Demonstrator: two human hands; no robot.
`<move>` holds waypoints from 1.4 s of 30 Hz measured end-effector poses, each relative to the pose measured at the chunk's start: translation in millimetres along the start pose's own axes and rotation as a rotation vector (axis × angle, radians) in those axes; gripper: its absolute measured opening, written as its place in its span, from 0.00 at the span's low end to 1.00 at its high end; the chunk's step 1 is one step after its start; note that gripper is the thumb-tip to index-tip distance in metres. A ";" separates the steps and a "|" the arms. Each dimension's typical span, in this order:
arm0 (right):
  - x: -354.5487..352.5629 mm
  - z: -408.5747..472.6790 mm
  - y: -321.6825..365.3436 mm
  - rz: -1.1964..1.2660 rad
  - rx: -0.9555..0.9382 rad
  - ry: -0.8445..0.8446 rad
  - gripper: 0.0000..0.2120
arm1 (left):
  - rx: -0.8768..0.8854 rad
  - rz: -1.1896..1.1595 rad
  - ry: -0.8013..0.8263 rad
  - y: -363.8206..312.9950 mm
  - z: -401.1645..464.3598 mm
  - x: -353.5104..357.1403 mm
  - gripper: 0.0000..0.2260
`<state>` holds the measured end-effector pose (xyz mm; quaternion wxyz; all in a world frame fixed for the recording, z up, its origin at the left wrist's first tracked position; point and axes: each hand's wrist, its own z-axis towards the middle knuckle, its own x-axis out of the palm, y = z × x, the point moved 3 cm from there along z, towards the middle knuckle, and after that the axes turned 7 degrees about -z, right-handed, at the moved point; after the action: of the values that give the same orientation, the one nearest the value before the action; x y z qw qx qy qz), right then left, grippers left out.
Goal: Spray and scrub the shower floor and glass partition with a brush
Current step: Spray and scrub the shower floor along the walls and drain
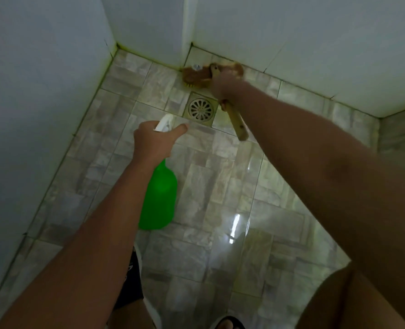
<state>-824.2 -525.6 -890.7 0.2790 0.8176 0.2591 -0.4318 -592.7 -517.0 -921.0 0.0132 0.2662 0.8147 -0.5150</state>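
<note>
Right grip [225,85] clasps brush [198,76] at wall edge; left grip [153,141] clutches spray bottle [158,198].

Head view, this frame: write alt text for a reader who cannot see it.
The right hand grips a wooden-handled brush against the tiled shower floor at the wall's base, just beyond a round drain. The left hand holds a green spray bottle by its white trigger head, aimed toward the drain.

We find no readable text, label, brand or number here; the green spray bottle [158,198] looks unlabelled, though blur may be hiding small print.
</note>
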 end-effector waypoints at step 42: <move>25.1 -38.8 -38.2 -0.116 -0.089 0.113 0.27 | 0.002 0.011 0.161 -8.3 -10.4 12.0 0.26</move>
<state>-815.4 -467.5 -902.7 0.2744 0.8113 0.3401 -0.3884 -604.1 -505.9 -912.8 -0.0497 0.3111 0.8111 -0.4929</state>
